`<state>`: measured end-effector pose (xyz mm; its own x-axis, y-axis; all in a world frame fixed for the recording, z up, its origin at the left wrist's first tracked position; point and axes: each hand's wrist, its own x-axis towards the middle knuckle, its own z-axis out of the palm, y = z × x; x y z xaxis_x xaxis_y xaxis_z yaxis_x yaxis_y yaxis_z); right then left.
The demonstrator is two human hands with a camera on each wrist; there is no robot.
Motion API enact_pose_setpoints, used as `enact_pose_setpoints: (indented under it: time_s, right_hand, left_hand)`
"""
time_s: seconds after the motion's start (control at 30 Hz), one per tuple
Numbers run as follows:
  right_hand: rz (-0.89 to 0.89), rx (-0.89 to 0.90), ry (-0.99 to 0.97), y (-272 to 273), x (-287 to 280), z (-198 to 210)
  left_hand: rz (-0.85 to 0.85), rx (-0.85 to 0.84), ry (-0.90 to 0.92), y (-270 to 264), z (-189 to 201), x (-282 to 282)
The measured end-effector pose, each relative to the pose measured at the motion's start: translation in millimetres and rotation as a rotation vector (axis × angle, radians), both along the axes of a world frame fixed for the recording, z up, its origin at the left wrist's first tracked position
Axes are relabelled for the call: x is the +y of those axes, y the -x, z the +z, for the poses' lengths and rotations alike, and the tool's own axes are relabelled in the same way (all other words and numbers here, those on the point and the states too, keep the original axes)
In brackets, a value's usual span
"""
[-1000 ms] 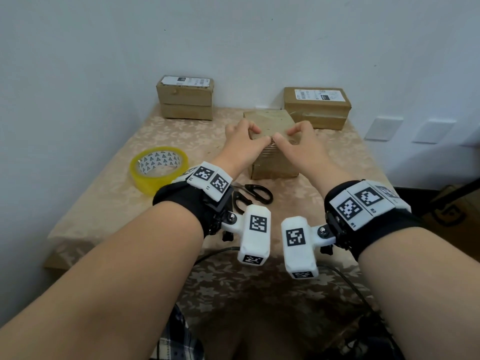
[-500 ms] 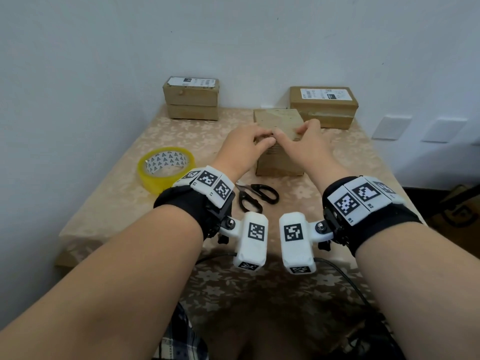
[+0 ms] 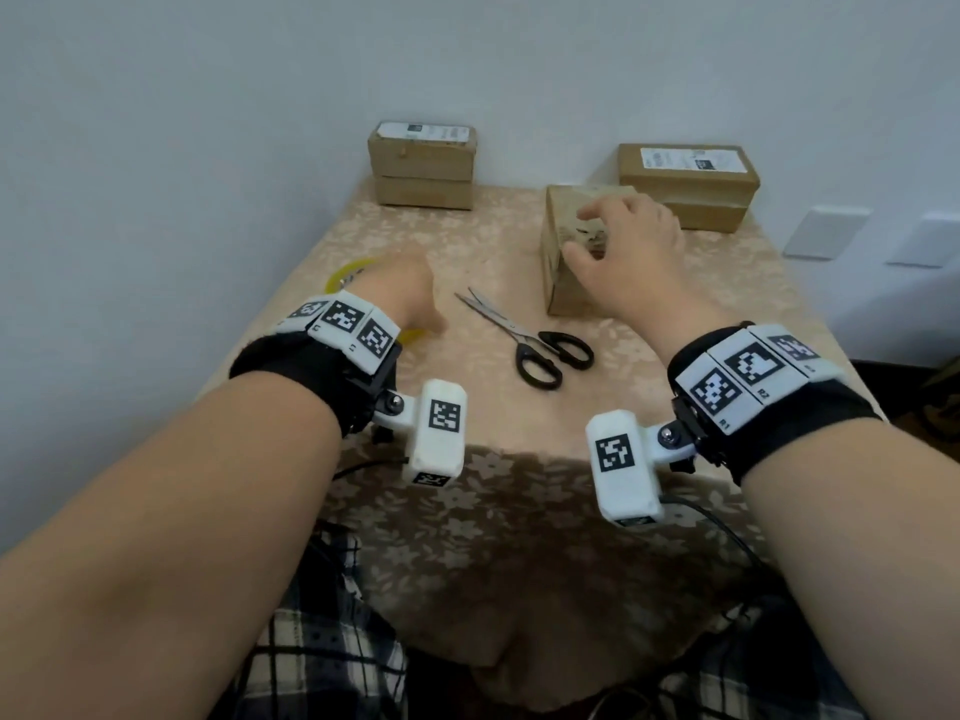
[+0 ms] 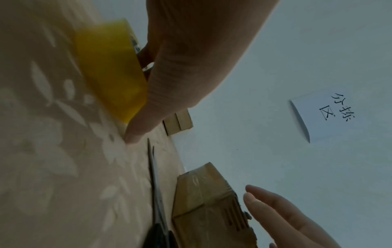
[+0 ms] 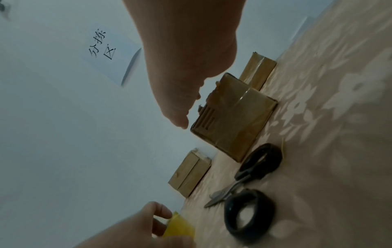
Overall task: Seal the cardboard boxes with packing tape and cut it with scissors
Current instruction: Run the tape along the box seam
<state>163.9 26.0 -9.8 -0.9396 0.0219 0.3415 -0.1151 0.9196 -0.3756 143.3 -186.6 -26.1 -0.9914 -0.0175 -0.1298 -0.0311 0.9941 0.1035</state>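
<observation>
The small cardboard box [image 3: 558, 262] is parked mid-bench, a bit right of centre, with glossy tape visible over its top in the wrist views. The right hand [image 3: 631, 252] is held just over it, grip loosely spread, fingers relaxed, nothing pinched. Black-handled scissors [image 3: 530, 337] are laid flat just in front and to the left of the box, blades slightly parted. Further left, the yellow tape roll [image 4: 110, 70] is pinched by the left hand [image 3: 402, 291], thumb on the outer face, fingers tucked inside the core. Two more stacks of boxes [image 3: 422, 166] [image 3: 688, 184] are pushed against the wall at the back of the floral-covered bench [image 3: 467, 511].
</observation>
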Motion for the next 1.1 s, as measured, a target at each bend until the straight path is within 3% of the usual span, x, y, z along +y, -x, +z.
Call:
enact_pose_setpoints:
  time_s: [0.1,0.17,0.27,0.37,0.57,0.83,0.97,1.1]
  right_hand:
    - [0.03,0.007,0.009,2,-7,3]
    - [0.056,0.039,0.025,4,-10,8]
    - [0.138,0.1,0.172,5,-16,19]
    - [0.218,0.087,0.401,4,-20,26]
    - [0.3,-0.053,0.721,0,-14,32]
    - [0.297,-0.076,0.81,2,-9,37]
    - [0.32,-0.067,0.858,4,-8,41]
    - [0.272,-0.034,0.903,6,-17,37]
  left_hand:
    - [0.003,0.165,-0.145,7,2,-3]
    - [0.007,0.258,-0.352,11,9,-4]
    - [-0.144,0.37,-0.632,10,26,0]
    - [-0.307,0.454,-0.737,8,38,7]
    - [-0.455,0.456,-0.809,-1,51,14]
    - [-0.537,0.416,-0.724,-8,57,20]
    - [-0.495,0.442,-0.683,-8,58,22]
    - [-0.343,0.479,-0.671,-2,54,28]
